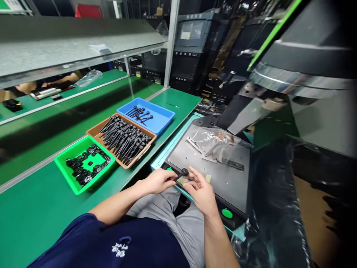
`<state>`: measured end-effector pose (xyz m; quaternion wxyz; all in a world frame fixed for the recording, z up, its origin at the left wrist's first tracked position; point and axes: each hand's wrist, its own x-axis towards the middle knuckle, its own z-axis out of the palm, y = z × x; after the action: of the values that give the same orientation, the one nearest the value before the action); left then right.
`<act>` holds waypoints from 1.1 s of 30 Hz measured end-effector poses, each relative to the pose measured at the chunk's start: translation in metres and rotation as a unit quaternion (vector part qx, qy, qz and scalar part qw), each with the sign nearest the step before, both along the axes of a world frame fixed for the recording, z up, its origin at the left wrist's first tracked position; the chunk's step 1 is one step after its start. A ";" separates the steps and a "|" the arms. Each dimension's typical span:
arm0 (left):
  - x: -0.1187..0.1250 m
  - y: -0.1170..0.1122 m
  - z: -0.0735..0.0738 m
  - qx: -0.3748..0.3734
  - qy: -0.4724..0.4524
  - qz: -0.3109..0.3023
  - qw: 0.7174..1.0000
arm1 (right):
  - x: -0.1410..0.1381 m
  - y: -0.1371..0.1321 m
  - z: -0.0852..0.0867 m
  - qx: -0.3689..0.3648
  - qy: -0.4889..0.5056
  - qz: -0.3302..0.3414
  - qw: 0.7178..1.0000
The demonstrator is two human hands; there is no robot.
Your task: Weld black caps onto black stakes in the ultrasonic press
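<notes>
A black rod-like part with a rounded head [184, 172] is pinched in my left hand [160, 181], its head tilted up toward the right. My right hand [203, 191] is close beside that head, thumb and fingers bent inward. A small dark thing seems to be between those fingertips, but I cannot make it out. Both hands are over the near edge of a grey metal plate [237, 186] on a machine base. A green button [227, 213] is right of my right hand; another green button [169, 169] is partly hidden by my left hand.
On the green bench at left stand a green tray [76, 190] of small black parts, a brown tray [92, 132] packed with black rods, and a blue tray [163, 115] with several rods. A clear bag [223, 143] and metal strips lie on the plate beneath a machine head [298, 74].
</notes>
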<state>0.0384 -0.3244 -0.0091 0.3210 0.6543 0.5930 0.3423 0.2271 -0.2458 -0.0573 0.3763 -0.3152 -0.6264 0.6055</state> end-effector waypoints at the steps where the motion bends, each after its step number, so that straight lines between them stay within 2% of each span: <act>1: -0.012 -0.009 0.004 0.003 -0.008 0.034 0.999 | 0.000 0.000 -0.002 0.004 0.006 0.010 1.000; 3: -0.039 -0.027 0.013 0.016 -0.017 0.108 0.994 | 0.000 0.002 -0.006 0.002 0.017 0.009 1.000; 5: -0.071 -0.041 0.023 0.024 0.021 0.181 0.983 | 0.003 0.005 -0.008 -0.017 0.011 0.007 1.000; 8: -0.125 -0.053 0.033 -0.014 0.189 0.278 0.942 | 0.006 0.005 -0.012 -0.057 -0.004 0.016 0.998; 10: -0.164 -0.054 0.038 -0.060 0.285 0.328 0.899 | 0.008 0.005 -0.015 -0.072 -0.012 0.022 0.997; 13: -0.219 -0.047 0.041 -0.126 0.379 0.368 0.840 | 0.010 0.003 -0.019 -0.083 -0.022 0.027 0.996; 15: -0.249 -0.040 0.040 -0.155 0.397 0.394 0.815 | 0.012 0.003 -0.021 -0.088 -0.028 0.022 0.995; 17: -0.274 -0.033 0.034 -0.169 0.396 0.413 0.803 | 0.014 0.003 -0.023 -0.095 -0.032 0.013 0.995; 20: -0.298 -0.023 0.020 -0.180 0.387 0.430 0.796 | 0.015 0.002 -0.024 -0.105 -0.036 0.005 0.994; 24: -0.313 -0.017 0.002 -0.179 0.376 0.443 0.794 | 0.014 -0.001 -0.024 -0.111 -0.050 0.004 0.993; 30: -0.331 -0.011 0.001 -0.155 0.386 0.463 0.783 | 0.010 -0.004 -0.026 -0.123 -0.067 0.002 0.990; 33: -0.337 -0.007 0.000 -0.154 0.389 0.452 0.788 | 0.008 -0.007 -0.030 -0.118 -0.073 0.004 0.990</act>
<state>-0.2989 -0.3312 -0.0087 -0.0324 0.3312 0.9405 0.0691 0.2350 -0.2526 -0.0876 0.2876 -0.3983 -0.5774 0.6521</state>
